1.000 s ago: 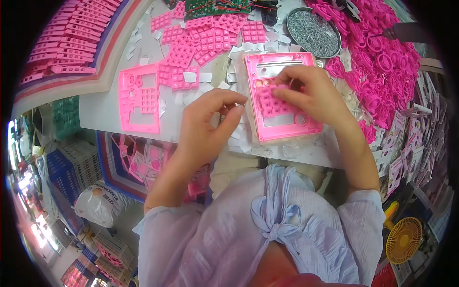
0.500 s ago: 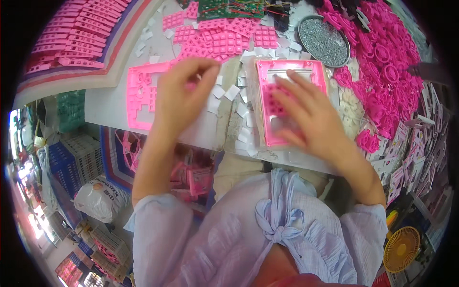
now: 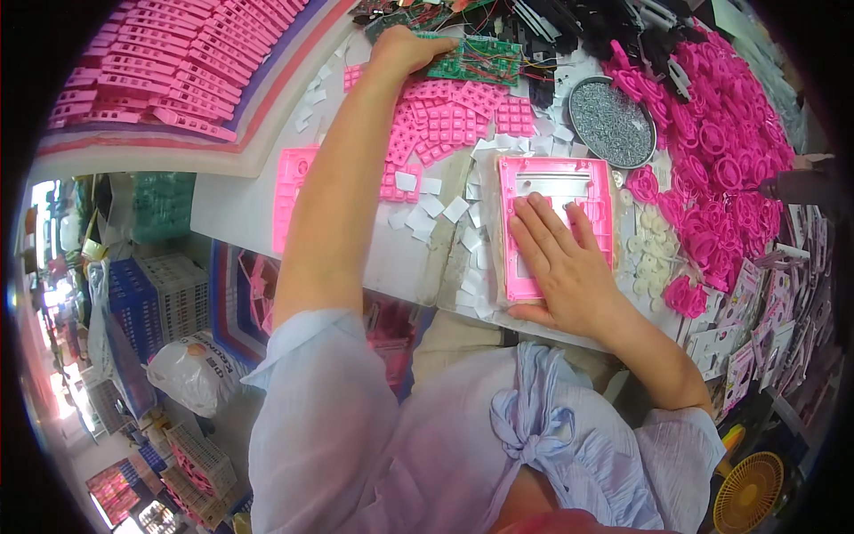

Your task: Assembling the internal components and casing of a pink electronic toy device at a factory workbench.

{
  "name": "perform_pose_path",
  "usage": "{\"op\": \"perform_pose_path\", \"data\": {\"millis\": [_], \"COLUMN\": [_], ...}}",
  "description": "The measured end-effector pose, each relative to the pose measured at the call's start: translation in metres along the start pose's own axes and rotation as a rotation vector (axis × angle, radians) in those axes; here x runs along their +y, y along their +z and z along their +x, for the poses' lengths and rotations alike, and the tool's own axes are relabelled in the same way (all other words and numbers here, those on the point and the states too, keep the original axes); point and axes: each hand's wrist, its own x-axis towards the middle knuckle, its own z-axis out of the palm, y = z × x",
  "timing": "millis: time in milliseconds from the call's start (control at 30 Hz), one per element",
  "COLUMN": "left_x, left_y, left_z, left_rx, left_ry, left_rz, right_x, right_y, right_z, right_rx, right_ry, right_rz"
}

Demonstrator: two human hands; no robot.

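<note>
My left arm stretches to the far side of the table, where my left hand (image 3: pixel 405 51) grips the near-left edge of a green circuit board (image 3: pixel 485 60) with thin wires. Its thumb lies along the board and the other fingers are mostly hidden. My right hand (image 3: pixel 569 285) rests flat, fingers apart, on an open pink plastic case (image 3: pixel 600 200) with a silvery panel (image 3: pixel 551 184) near its far end. Behind my left forearm, a second pink case (image 3: pixel 289 182) is partly hidden. Pink keypad sheets (image 3: pixel 445 125) lie in a heap just nearer than the board.
Small white squares (image 3: pixel 456 209) are scattered between the cases. A round dish of small metal screws (image 3: pixel 612 122) stands beyond my right hand, beside a heap of magenta plastic parts (image 3: pixel 712 160) and pale discs (image 3: pixel 654 245). Stacked pink housings (image 3: pixel 169 67) fill the far left.
My left hand has gone from above the left case to the circuit board at the far side. The right hand has settled flat on its case. The view has shifted slightly.
</note>
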Motion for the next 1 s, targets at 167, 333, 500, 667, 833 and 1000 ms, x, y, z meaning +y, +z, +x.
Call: {"op": "perform_pose_path", "data": {"millis": [167,333,500,667,833,1000], "left_x": [0.018,-0.003,0.001,0.001,0.047,0.055], "left_y": [0.003,-0.056,-0.081,-0.099,-0.134,-0.068], "left_z": [-0.017,-0.021,-0.061,-0.048,-0.096,-0.164], "left_rx": [0.332,0.073,0.992,0.59,0.952,0.809], "left_ry": [0.231,0.191,0.786,0.657,1.139,1.352], "left_rz": [-0.101,-1.068,-0.896,-0.61,-0.471,-0.279], "right_x": [0.003,0.02,0.027,0.03,0.028,0.018], "right_y": [0.002,-0.013,-0.047,-0.056,-0.061,-0.067], "right_z": [-0.003,-0.006,0.009,0.035,0.035,0.067], "right_rx": [0.034,0.255,0.529,0.501,0.41,0.438], "right_ry": [-0.024,-0.095,-0.133,-0.14,-0.115,0.109], "right_rz": [0.027,0.288,0.583,0.595,0.909,2.01]}}
